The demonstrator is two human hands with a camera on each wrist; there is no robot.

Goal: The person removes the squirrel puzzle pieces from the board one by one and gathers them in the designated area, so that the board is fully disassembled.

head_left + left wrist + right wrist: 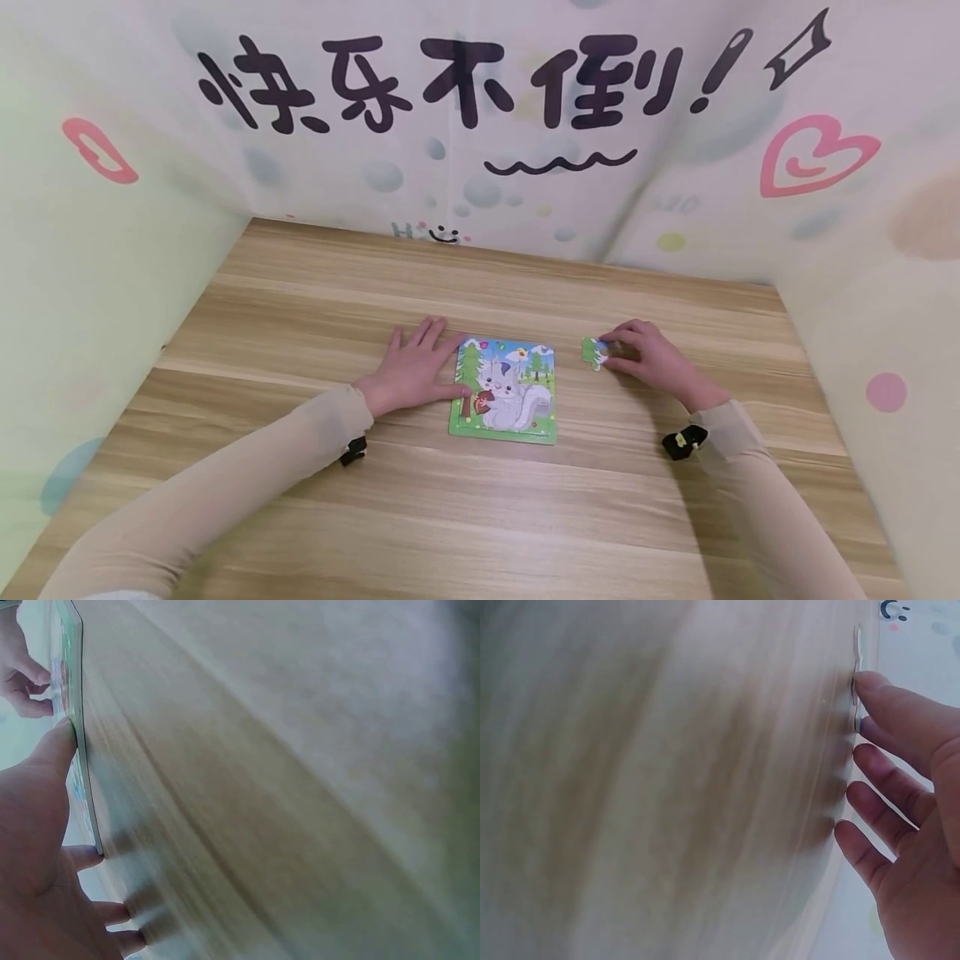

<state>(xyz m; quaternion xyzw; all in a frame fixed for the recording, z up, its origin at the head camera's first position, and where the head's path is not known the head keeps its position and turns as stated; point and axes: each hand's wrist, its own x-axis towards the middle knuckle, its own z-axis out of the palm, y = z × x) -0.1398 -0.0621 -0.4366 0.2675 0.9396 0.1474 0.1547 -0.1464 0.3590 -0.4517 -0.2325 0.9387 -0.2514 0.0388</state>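
Note:
A square jigsaw puzzle (510,379) with a squirrel holding an acorn lies flat in its green-edged frame near the middle of the table. My left hand (412,367) is spread at its left side, the thumb over the left edge and the index finger at the upper left corner. In the left wrist view, that thumb (60,742) rests on the board's rim. To the right of the board, my right hand (651,360) pinches a green, white and blue puzzle piece (591,352) between thumb and index finger. The piece (859,649) lies low at the tabletop in the right wrist view.
The wood-grain table (480,517) is walled by a printed white cloth (465,200) at the back and both sides. A dark wrist strap (684,442) sits at the right wrist and another strap (353,451) at the left.

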